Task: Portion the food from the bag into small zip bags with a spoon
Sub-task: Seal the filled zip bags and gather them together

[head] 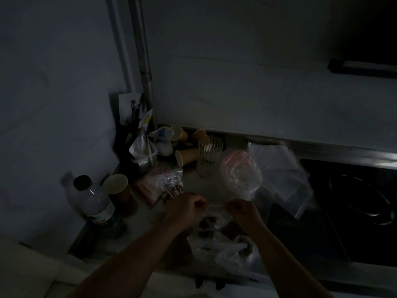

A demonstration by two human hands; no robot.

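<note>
The scene is very dark. A small clear zip bag (213,220) with dark food in it hangs between my hands above the counter. My left hand (184,208) pinches its top edge on the left and my right hand (242,209) pinches it on the right. A larger clear bag with dark food (171,186) lies just behind my left hand. A crumpled plastic bag (234,254) lies on the counter below my hands. I cannot make out a spoon.
A clear bottle with a black cap (96,203) and a paper cup (117,184) stand at the left. Paper cups (187,157), a wire holder (209,158) and packets crowd the back corner. Empty zip bags (283,175) lie beside a dark stove (354,203) at the right.
</note>
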